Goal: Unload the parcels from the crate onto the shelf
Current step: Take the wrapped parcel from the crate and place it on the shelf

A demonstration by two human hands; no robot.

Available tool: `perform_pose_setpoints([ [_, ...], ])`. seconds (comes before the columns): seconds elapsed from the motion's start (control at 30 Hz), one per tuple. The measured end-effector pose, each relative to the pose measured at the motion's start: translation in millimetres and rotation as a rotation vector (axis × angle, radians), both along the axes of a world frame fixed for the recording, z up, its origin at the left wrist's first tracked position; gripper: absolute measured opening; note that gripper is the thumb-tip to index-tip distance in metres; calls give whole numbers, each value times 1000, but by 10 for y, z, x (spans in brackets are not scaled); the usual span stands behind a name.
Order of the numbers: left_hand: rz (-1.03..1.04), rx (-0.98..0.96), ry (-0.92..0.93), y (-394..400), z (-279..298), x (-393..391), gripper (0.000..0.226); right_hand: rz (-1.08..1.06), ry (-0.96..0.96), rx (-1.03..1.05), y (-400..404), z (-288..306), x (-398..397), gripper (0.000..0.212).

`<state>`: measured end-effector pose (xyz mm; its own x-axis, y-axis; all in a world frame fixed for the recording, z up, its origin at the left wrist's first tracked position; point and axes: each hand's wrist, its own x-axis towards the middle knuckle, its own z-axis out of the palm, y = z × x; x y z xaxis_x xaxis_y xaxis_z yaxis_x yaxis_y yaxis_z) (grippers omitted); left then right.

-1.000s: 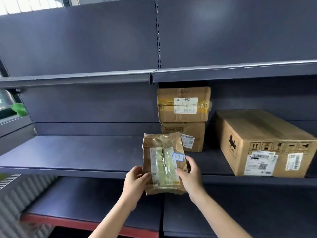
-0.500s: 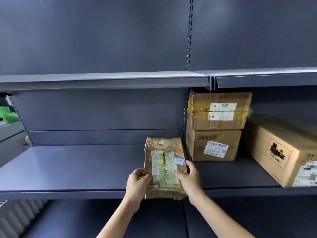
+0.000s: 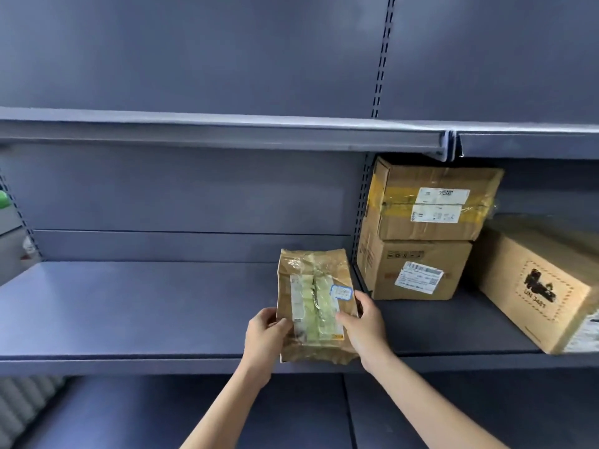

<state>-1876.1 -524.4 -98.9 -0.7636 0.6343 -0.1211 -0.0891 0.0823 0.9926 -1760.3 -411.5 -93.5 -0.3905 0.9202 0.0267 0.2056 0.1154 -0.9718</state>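
Head view: both hands clamp 1 taped brown paper parcel (image 3: 316, 306), left hand (image 3: 264, 332) pinching its left edge with thumb on the front face, right hand (image 3: 364, 322) wrapped on the right edge just under the small blue sticker (image 3: 341, 292). The parcel stands upright, label side toward the camera, its bottom at the front lip of the middle shelf (image 3: 146, 312); I cannot tell whether it already bears on the shelf or hangs just above it. Step in hand looks like setting this parcel down. To do it well: slide it back off the lip so the whole base sits on the shelf, since a crumpled soft bag like this will likely slump or tip forward if left at the edge. Keep both hands on until it stands by itself, or lay it flat on its back if it sags. Free space lies to the left; to the right are 2 stacked cardboard boxes, upper box (image 3: 431, 202) on lower box (image 3: 413, 273), near the parcel but not touching, so push straight back and do not knock them. A larger printed carton (image 3: 538, 286) sits further right. Crate not in view.
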Motion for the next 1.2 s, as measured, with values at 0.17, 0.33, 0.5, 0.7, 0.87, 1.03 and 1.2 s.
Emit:
perform_pose_setpoints([
  [0.17, -2, 8, 33, 64, 39, -68, 18, 3, 12, -35, 53, -20, -29, 48],
  [0.33, 1, -2, 31, 179, -7, -107, 17, 16, 6, -44, 144, -25, -76, 48],
  [0.5, 46, -1, -21, 310, -115, -234, 12, 75, -20, -57, 297, -9, -209, 50],
  [0.7, 43, -72, 20, 491, -186, -367, 10, 70, -68, -53, 420, -69, -345, 43],
  [0.87, 31, -144, 0, 675, -192, -489, 13, 62, -132, -56, 563, -93, -481, 34],
  [1.03, 14, -120, -29, 785, -221, -583, 13, 53, -138, -54, 691, -117, -554, 36],
  [1.2, -1, -113, -36, 973, -176, -694, 13, 37, -134, -65, 888, -130, -677, 34],
])
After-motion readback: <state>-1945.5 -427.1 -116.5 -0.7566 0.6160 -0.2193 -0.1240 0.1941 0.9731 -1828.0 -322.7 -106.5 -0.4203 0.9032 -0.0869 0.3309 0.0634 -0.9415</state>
